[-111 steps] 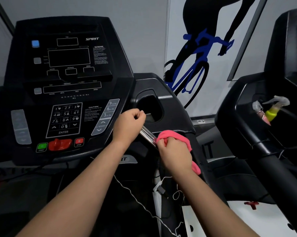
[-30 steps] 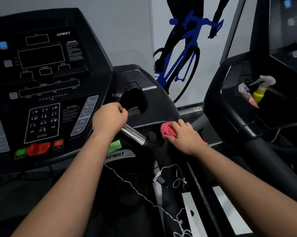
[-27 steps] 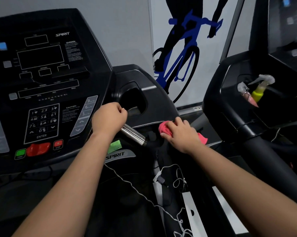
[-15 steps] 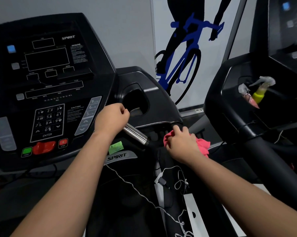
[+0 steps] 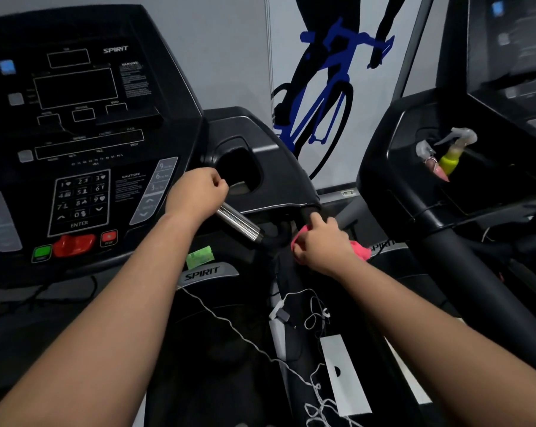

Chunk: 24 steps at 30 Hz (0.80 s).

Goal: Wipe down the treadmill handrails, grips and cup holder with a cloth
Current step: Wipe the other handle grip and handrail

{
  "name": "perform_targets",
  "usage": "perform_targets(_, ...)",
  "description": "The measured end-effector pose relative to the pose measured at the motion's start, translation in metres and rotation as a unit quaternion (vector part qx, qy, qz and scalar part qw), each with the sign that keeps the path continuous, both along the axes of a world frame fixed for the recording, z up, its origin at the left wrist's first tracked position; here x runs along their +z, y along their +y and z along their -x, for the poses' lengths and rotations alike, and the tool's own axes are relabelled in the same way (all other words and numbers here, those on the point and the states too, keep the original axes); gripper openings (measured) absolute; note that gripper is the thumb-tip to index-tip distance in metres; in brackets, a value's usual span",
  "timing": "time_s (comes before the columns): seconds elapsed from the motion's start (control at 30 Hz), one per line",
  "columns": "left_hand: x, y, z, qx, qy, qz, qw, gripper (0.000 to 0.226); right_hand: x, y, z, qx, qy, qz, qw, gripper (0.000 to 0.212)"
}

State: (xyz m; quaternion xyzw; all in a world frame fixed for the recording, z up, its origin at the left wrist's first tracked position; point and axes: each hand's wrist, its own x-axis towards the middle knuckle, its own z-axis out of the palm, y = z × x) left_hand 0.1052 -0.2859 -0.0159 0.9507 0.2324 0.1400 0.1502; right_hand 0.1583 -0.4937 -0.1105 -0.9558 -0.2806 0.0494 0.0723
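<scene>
My left hand (image 5: 197, 192) is closed around the upper end of the chrome pulse grip (image 5: 240, 224), just below the black cup holder (image 5: 240, 171). My right hand (image 5: 320, 245) holds a pink cloth (image 5: 360, 249) wrapped around the black right handrail (image 5: 309, 212), a short way below where the rail leaves the console housing. Most of the cloth is hidden under my fingers; a fold sticks out to the right of my wrist.
The treadmill console (image 5: 81, 192) with keypad, red safety key and green start button fills the left. A neighbouring treadmill (image 5: 445, 241) on the right holds spray bottles (image 5: 451, 154) in its tray. White cables (image 5: 303, 309) hang below the handrail.
My right hand with the cloth has slid from the console's lower edge down onto the black handrail and now wraps it. My left hand has stayed on the chrome grip.
</scene>
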Motion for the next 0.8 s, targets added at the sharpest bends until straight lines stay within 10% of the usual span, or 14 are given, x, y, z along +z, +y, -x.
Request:
perform_targets(0.5,-0.001,0.0,0.0,-0.001,-0.012,-0.011,1.0,0.021,-0.003,0.001,-0.057,-0.002,0.103,-0.28,0.955,0.024)
perform_targets(0.8,-0.007,-0.005,-0.003,0.046,-0.048,-0.031,0.997,0.025,-0.017,-0.029,-0.019,0.01,0.08,-0.237,0.968,0.029)
